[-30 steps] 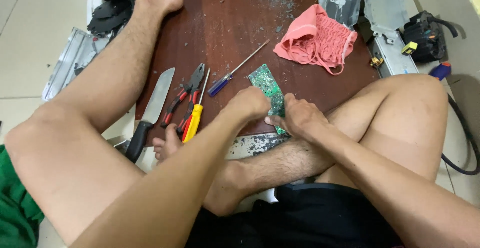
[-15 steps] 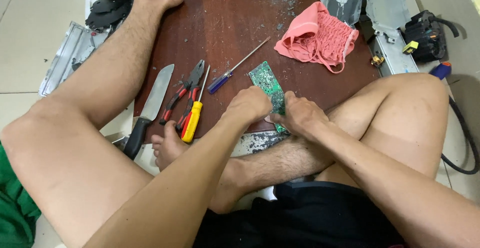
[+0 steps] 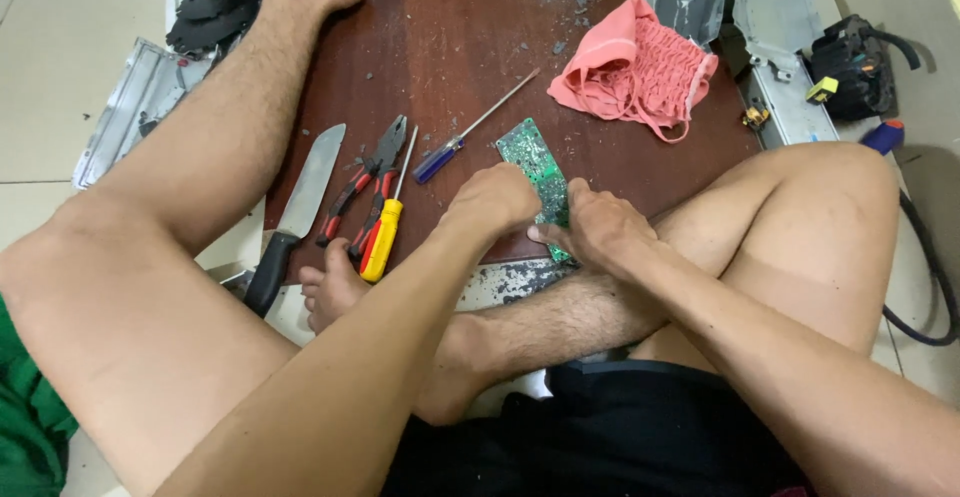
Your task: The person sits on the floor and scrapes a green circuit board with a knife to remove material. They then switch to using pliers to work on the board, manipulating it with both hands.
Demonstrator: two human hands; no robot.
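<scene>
Hands, left [image 3: 497, 200] and right [image 3: 598, 229], grip circuit board [image 3: 535, 162] near wooden board [image 3: 440, 47] edge.

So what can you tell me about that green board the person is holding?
The green circuit board is a narrow, flat rectangle speckled with small pale dots and marks. It lies at a slant on the dark brown board, its far end free. The left hand and right hand both grip its near end, covering that part.

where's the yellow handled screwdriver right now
In the head view, the yellow-handled screwdriver lies on the brown board, left of the left hand, touching the red-handled pliers.
</scene>
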